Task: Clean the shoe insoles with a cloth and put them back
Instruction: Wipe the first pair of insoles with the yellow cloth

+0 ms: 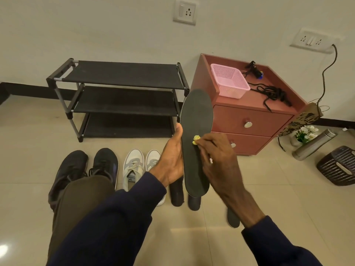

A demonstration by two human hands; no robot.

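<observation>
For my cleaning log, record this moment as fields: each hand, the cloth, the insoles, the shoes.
left hand: grips black insole by its edge, held upright
right hand: pinches yellow cloth against that insole's face
second insole: lies on the floor, right of the black shoes
other shoes: black sneakers and white sneakers, left of them
stage: wiping; held insole not yet put back

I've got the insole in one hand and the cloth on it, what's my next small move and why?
Probably wipe the yellow cloth up toward the toe: your right hand presses it midway on the insole, and your left hand steadies the edge.
</observation>
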